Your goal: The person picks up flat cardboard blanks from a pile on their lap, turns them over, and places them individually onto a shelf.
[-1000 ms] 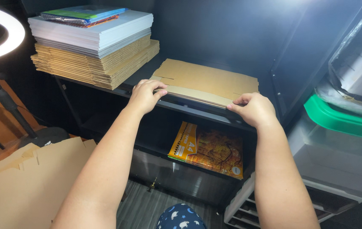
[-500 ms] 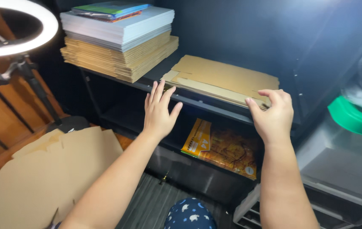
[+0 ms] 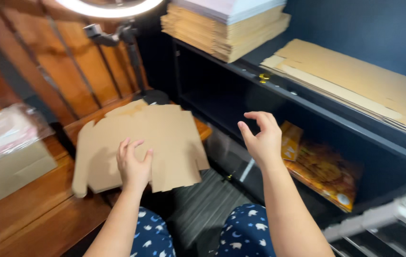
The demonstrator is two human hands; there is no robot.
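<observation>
My left hand lies flat, fingers spread, on a flattened cardboard box blank that rests on a low wooden surface. My right hand hovers in the air in front of the dark shelf unit, fingers apart and holding nothing. On top of that shelf lies a small pile of flat cardboard sheets, to the right of and above my right hand.
A tall stack of cardboard and white sheets stands at the shelf's left end. An orange packet lies inside the shelf. A ring light on a stand rises behind the blank. A plastic-wrapped bundle sits at left.
Both hands have left the cardboard pile on the shelf. My left hand dropped down onto the blank on the wooden surface, the right hand pulled back into the air, and the view swung left and down.
</observation>
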